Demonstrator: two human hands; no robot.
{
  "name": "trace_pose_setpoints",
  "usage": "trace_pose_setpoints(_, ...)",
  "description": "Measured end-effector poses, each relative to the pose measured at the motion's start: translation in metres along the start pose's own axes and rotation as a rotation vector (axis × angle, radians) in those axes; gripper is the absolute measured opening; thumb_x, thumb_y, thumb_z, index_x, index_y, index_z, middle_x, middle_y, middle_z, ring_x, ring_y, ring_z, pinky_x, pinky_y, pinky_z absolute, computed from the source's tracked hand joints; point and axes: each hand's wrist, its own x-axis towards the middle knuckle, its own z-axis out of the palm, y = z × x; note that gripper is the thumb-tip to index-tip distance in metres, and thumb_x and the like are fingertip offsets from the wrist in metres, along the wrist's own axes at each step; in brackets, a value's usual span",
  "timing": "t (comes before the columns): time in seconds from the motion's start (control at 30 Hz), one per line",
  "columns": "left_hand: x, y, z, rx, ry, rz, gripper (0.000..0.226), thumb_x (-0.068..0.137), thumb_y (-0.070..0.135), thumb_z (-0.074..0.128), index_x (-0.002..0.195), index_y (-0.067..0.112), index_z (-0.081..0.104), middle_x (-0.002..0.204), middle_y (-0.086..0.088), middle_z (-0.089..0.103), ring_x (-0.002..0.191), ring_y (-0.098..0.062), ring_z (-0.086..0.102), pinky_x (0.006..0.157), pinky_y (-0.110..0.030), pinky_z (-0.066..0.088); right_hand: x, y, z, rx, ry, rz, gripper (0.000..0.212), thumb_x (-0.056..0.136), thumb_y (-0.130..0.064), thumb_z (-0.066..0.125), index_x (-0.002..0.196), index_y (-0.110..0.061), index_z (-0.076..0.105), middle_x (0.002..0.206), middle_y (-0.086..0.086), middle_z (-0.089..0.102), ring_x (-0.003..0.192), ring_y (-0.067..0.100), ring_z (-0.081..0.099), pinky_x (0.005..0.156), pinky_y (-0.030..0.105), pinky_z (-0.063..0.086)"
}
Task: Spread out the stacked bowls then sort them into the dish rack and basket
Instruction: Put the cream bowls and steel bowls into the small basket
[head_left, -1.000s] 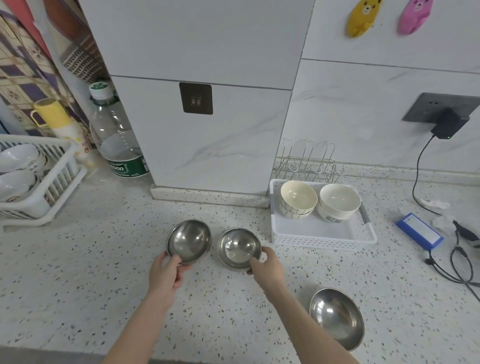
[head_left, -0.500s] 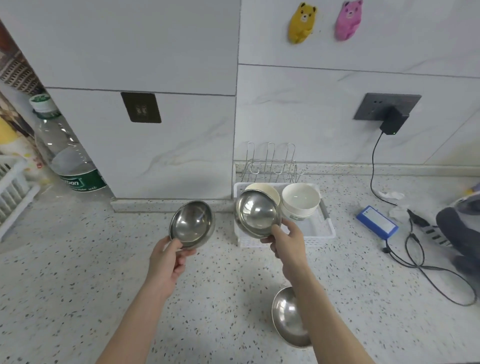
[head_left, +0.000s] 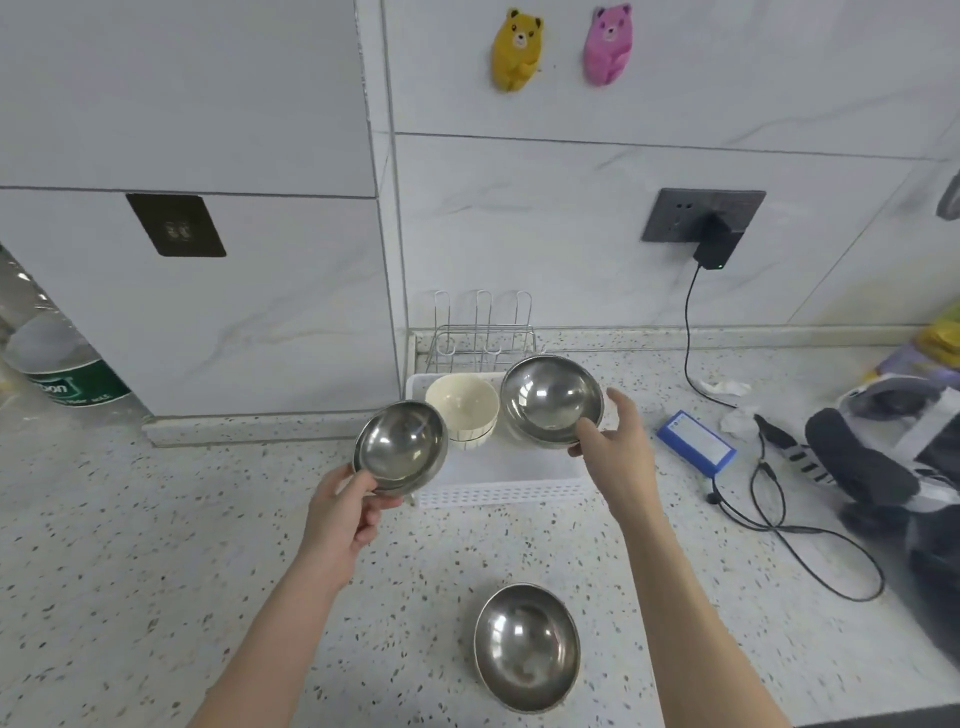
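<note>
Two steel bowls in my hands above the white basket

My left hand grips one steel bowl at frame centre; my right hand grasps a second steel bowl over the basket, beside a cream bowl. A third steel bowl sits on the counter, lower centre

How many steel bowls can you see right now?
3: one steel bowl gripped by the left hand, one held by the right hand over the white basket, one on the counter. Nested ones may be hidden.

Head view, close, angled down at countertop.
</note>
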Motion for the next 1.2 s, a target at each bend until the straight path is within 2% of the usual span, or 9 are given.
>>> trace_pose_setpoints(0.13, 0.002, 0.001, 0.013, 0.007, 0.004, 0.026, 0.027, 0.095, 0.013, 0.059, 0.122, 0.014, 0.056, 0.073, -0.020, 0.074, 0.042, -0.006, 0.051, 0.033, -0.017, 0.028, 0.009, 0.004, -0.012, -0.134, 0.016, -0.068, 0.059, 0.084, -0.022, 0.051, 0.138, -0.037, 0.033, 0.076, 0.018, 0.071, 0.047, 0.011, 0.043, 0.046, 0.026, 0.041)
trace_pose_setpoints(0.3, 0.005, 0.003, 0.022, 0.030, 0.016, 0.043, 0.030, 0.094, 0.013, 0.061, 0.124, 0.016, 0.055, 0.074, -0.021, 0.073, 0.039, -0.007, 0.048, 0.033, -0.017, 0.029, 0.021, 0.006, -0.022, -0.210, -0.023, -0.037, 0.047, 0.085, -0.026, 0.054, 0.132, -0.025, 0.050, 0.074, 0.002, 0.071, 0.047, 0.005, 0.052, 0.046, 0.023, 0.039)
trace_pose_setpoints(0.4, 0.007, 0.004, 0.026, 0.059, 0.033, 0.044, 0.039, 0.092, 0.009, 0.060, 0.130, 0.016, 0.052, 0.073, -0.020, 0.073, 0.042, -0.010, 0.046, 0.033, -0.019, 0.029, 0.028, 0.008, -0.026, -0.283, -0.074, -0.021, 0.052, 0.086, -0.026, 0.054, 0.137, -0.021, 0.049, 0.078, 0.003, 0.072, 0.046, -0.001, 0.057, 0.045, 0.020, 0.037)
trace_pose_setpoints(0.47, 0.008, 0.005, 0.028, 0.079, 0.039, 0.042, 0.042, 0.092, 0.009, 0.060, 0.132, 0.015, 0.051, 0.072, -0.020, 0.073, 0.042, -0.010, 0.046, 0.034, -0.019, 0.029, 0.032, 0.009, -0.027, -0.331, -0.102, 0.003, 0.053, 0.086, -0.025, 0.054, 0.138, -0.019, 0.048, 0.070, 0.004, 0.072, 0.053, 0.005, 0.059, 0.047, 0.022, 0.037)
trace_pose_setpoints(0.63, 0.007, 0.006, 0.034, 0.114, 0.032, 0.031, 0.041, 0.092, 0.005, 0.058, 0.132, 0.012, 0.051, 0.073, -0.022, 0.072, 0.038, -0.007, 0.049, 0.034, -0.018, 0.029, 0.043, 0.013, -0.032, -0.402, -0.136, 0.039, 0.023, 0.083, -0.022, 0.053, 0.105, -0.024, 0.057, 0.054, 0.002, 0.069, 0.058, 0.013, 0.061, 0.052, 0.026, 0.044)
trace_pose_setpoints(0.7, 0.006, 0.006, 0.035, 0.129, 0.024, 0.016, 0.039, 0.092, 0.004, 0.057, 0.130, 0.012, 0.052, 0.076, -0.025, 0.072, 0.037, -0.007, 0.049, 0.034, -0.018, 0.029, 0.049, 0.014, -0.034, -0.453, -0.161, 0.056, 0.014, 0.081, -0.021, 0.052, 0.092, -0.017, 0.059, 0.049, 0.002, 0.067, 0.055, 0.015, 0.058, 0.052, 0.025, 0.042)
trace_pose_setpoints(0.83, 0.005, 0.005, 0.036, 0.144, 0.017, -0.005, 0.037, 0.092, 0.002, 0.056, 0.127, 0.013, 0.053, 0.079, -0.028, 0.072, 0.038, -0.008, 0.051, 0.034, -0.018, 0.029, 0.064, 0.010, -0.037, -0.569, -0.249, 0.122, 0.018, 0.080, -0.018, 0.048, 0.078, -0.004, 0.060, 0.047, 0.004, 0.067, 0.041, 0.012, 0.040, 0.043, 0.020, 0.032)
trace_pose_setpoints(1.07, 0.005, 0.001, 0.039, 0.127, 0.020, -0.034, 0.034, 0.091, 0.002, 0.056, 0.124, 0.013, 0.055, 0.075, -0.024, 0.072, 0.040, -0.008, 0.053, 0.033, -0.018, 0.029, 0.090, -0.010, -0.027, -0.783, -0.366, 0.122, 0.026, 0.081, -0.018, 0.044, 0.059, -0.009, 0.052, 0.038, 0.002, 0.060, 0.020, 0.005, 0.036, 0.042, 0.019, 0.030)
trace_pose_setpoints(1.2, 0.006, -0.001, 0.040, 0.105, 0.043, -0.032, 0.031, 0.092, 0.002, 0.055, 0.122, 0.009, 0.055, 0.077, -0.027, 0.070, 0.037, -0.007, 0.051, 0.032, -0.017, 0.029, 0.100, -0.016, -0.014, -0.854, -0.428, 0.158, 0.030, 0.084, -0.017, 0.044, 0.057, -0.011, 0.056, 0.035, 0.000, 0.055, 0.021, 0.006, 0.037, 0.037, 0.017, 0.028)
